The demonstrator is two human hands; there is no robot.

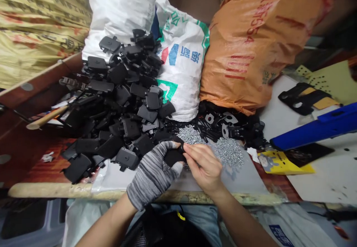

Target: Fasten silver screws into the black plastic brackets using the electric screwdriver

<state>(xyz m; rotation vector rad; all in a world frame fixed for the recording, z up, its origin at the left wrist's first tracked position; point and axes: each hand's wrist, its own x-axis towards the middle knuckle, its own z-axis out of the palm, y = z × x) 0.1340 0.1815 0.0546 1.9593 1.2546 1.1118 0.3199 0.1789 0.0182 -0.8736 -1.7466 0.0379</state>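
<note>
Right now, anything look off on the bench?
Loose silver screws sit in open heaps, not in any container, right beside the sprawling pile of black plastic parts. They look easy to scatter or mix in.

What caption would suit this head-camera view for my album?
A gloved left hand and bare right hand hold a black plastic part beside loose screws.

The wood-topped worktop carries a heap of black plastic parts at eleven o'clock, two piles of silver screws around twelve to one o'clock, and a yellow card at two o'clock.
</note>
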